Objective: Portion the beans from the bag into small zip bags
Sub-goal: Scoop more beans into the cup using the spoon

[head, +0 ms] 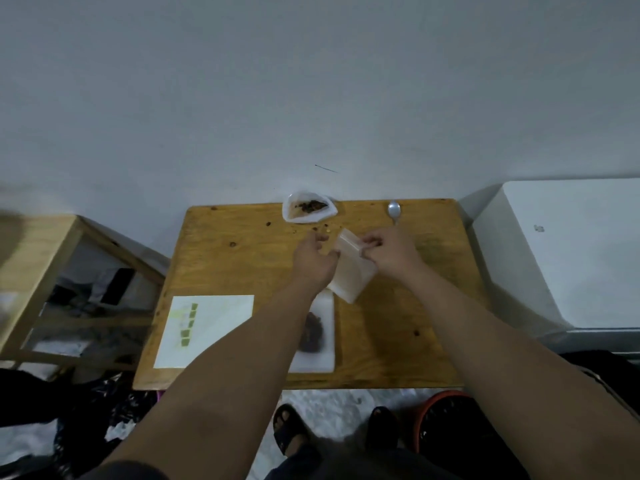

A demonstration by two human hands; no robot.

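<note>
Pinching the top edge of a small zip bag (pixel 351 271), the right hand (pixel 391 254) holds it just above the desk (pixel 242 265). The left hand (pixel 313 259) meets the bag's left edge with fingers loosely bent, but whether it grips is unclear. The open bean bag (pixel 308 209) sits at the desk's far edge, with a spoon (pixel 394 211) to its right.

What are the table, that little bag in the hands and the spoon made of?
Table: wood, likely plywood, with visible grain and dark knots. Small zip bag: thin plastic, it seems, see-through and slightly cloudy. Spoon: probably metal, grey with a dull shine.
</note>
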